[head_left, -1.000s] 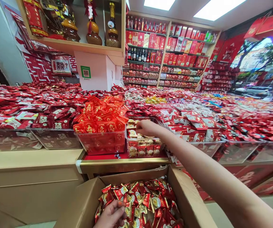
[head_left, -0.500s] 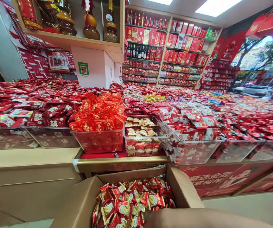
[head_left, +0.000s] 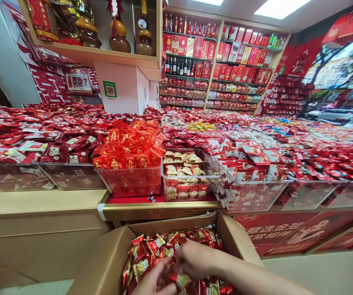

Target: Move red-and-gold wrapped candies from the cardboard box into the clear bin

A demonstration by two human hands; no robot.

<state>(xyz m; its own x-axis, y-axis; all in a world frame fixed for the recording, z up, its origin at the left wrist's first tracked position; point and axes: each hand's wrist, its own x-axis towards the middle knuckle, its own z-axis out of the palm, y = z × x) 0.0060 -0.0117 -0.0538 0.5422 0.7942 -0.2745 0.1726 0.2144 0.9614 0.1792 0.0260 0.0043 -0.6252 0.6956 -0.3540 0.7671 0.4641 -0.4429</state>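
An open cardboard box (head_left: 234, 241) at the bottom holds a heap of red and gold wrapped candies (head_left: 152, 250). Both my hands are down in this heap. My left hand (head_left: 155, 280) lies at the lower edge, fingers curled round candies. My right hand (head_left: 195, 258) reaches in from the right, fingers closed over wrappers next to the left hand; motion smears both. Above the box, a clear bin (head_left: 188, 190) on the counter is partly filled with the same gold and red candies.
A gold-edged counter (head_left: 152, 209) carries rows of clear bins: orange-red packets (head_left: 130, 151) left of the candy bin, red and white packets (head_left: 247, 164) to its right. A pink box (head_left: 121, 88) stands behind. Shelves (head_left: 213, 61) with red boxes and bottles line the back wall.
My right hand has left the clear bin on the counter and come down into the cardboard box beside my left hand. The camera tilted slightly.
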